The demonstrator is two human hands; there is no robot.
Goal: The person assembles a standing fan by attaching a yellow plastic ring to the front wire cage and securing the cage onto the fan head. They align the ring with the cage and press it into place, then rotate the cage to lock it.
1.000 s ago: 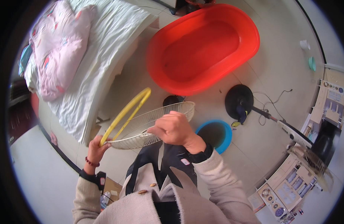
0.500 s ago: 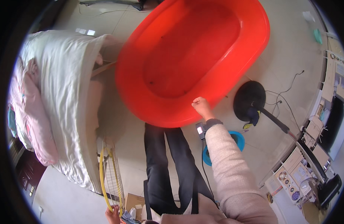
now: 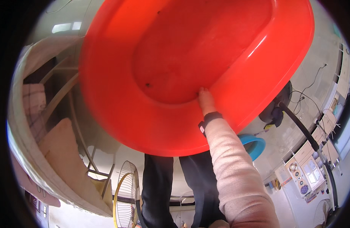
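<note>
Red tub sits on the floor in front of the person's legs. R hand is inside it, fingers close together, tips at or just above the bottom's near edge; can't tell if they pinch anything. L hand is out of view. Tub looks like stiff, smooth plastic: prob. light for its size but awkward, slippery if wet. Best hold = both hands on opp. sides of the rim. Wire fan cover w/ yellow ring stands beside the legs, lower left; prob. light, bendy, best held by its outer edge.
</note>
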